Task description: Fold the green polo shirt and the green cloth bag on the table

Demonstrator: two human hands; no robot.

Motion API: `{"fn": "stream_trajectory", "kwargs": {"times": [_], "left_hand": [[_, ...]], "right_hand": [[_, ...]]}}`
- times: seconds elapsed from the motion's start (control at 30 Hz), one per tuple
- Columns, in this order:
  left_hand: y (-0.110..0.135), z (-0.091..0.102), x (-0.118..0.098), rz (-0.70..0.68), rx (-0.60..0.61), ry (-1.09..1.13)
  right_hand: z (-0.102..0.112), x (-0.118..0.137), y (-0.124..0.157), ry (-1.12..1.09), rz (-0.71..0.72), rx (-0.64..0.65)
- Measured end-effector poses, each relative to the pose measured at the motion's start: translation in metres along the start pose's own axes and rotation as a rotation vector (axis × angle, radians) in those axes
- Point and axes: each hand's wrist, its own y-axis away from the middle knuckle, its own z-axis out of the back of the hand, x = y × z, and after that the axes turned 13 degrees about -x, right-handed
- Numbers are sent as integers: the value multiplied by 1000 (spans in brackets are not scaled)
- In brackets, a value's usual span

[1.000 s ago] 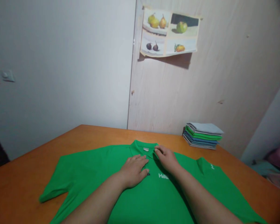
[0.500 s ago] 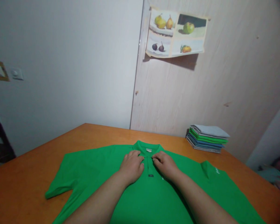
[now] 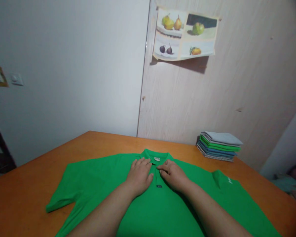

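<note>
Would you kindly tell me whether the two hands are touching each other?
Apart: the head view shows a strip of green shirt between the left hand and right hand.

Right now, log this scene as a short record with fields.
Garment: green polo shirt, spread front up on the orange table
Left hand: palm down on the shirt, beside the collar
Right hand: fingers bent near the collar opening; grip on cloth unclear
Folded cloths: stacked at the table's far right
Picture sheet: four fruit images, hung behind the table
</note>
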Motion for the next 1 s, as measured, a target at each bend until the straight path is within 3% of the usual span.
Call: {"fn": "stream_trajectory", "kwargs": {"times": [0.3,0.53,0.63,0.77,1.0], "left_hand": [[1,9,-6,-21,-1,59],[-2,3,-1,20,-36,76],[-4,-1,3,43,-63,33],[-3,-6,5,90,-21,-24],[-1,-6,10,176,69,-115]], "right_hand": [[1,4,3,59,16,-27],[-5,11,5,-82,52,-216],[-13,11,8,-132,90,-118],[-19,9,9,-8,92,87],[-17,7,7,62,97,138]]}}
